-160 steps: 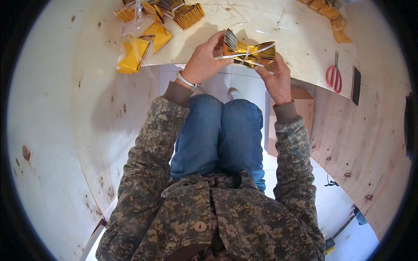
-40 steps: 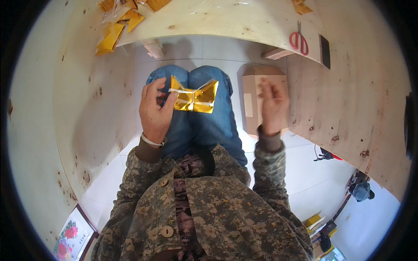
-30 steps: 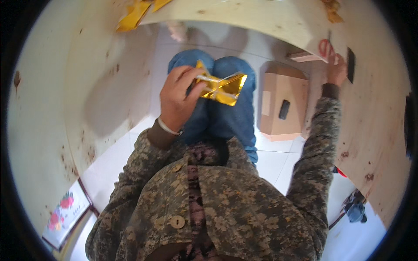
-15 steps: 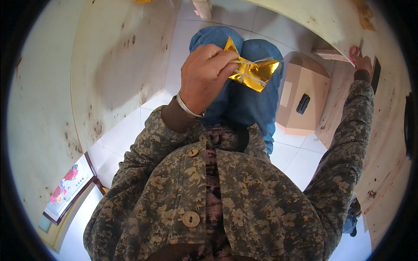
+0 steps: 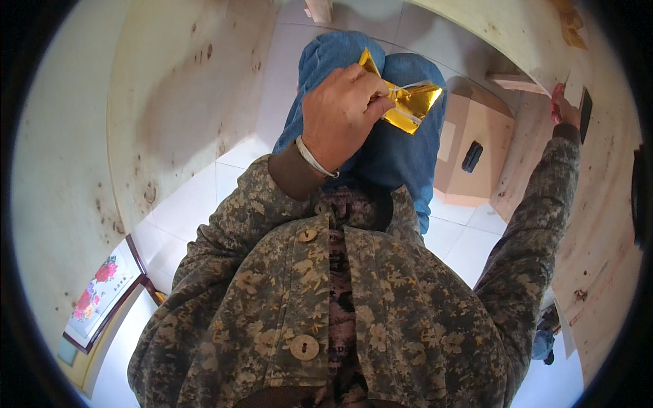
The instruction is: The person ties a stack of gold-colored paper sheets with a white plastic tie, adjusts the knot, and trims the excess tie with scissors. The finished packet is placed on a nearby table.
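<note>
My left hand [image 5: 345,112] is closed, with thumb and fingers pinching a folded piece of shiny gold foil paper [image 5: 418,102] above my knees. Thin white string crosses the foil, and part of both is hidden behind my fingers. Far to the right, my outstretched right hand [image 5: 567,114] grips a pair of red-handled scissors [image 5: 558,94] over the pale wooden board. The scissors' thin blades point away from me. A flat dark object [image 5: 585,117] lies just right of that hand.
Below the right board stands a cardboard box [image 5: 449,173] with a black handle [image 5: 472,157]. More gold foil [image 5: 573,30] lies at the far right. A large wooden panel [image 5: 75,156] rises on the left, near a framed flower picture [image 5: 102,292].
My left hand has shifted slightly right with the gold foil. My right hand now closes round the scissors' handles, which stood more clearly in front of the fingers before.
</note>
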A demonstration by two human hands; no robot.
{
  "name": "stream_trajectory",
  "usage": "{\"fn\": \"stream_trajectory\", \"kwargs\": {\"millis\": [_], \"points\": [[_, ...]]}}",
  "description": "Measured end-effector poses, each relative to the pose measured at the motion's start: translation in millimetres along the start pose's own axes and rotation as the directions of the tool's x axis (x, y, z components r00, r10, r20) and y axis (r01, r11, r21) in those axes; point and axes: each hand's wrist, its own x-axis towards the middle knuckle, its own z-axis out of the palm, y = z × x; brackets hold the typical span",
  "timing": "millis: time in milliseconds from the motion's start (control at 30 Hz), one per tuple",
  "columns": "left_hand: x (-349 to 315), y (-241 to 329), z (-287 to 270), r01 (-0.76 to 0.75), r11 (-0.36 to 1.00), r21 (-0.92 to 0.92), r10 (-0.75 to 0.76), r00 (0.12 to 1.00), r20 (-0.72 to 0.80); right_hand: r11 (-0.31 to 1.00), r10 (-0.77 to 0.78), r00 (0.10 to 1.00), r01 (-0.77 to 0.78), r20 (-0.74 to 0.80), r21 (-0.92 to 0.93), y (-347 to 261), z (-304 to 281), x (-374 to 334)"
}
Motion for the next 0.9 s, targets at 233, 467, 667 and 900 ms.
{"fn": "stream_trajectory", "kwargs": {"millis": [233, 467, 667, 900], "points": [[1, -2, -8, 0.001, 0.994, -0.109, -0.001, 1.000, 0.000, 0.092, -0.574, 0.818, 0.012, 0.043, 0.996, -27, -5, -205], [2, 0, -19, 0.054, 0.991, -0.124, -0.053, 0.999, 0.011, 0.284, -0.728, 0.667, 0.077, 0.162, 0.956, -95, 34, -435], [4, 6, -21, 0.155, 0.986, -0.055, -0.152, 0.986, 0.065, 0.415, -0.779, 0.435, -0.182, 0.451, 0.892, -111, 72, -509], [4, 8, -20, 0.118, 0.991, -0.063, -0.117, 0.993, 0.029, 0.516, -0.734, 0.301, -0.336, 0.609, 0.788, -110, 86, -521]]}}
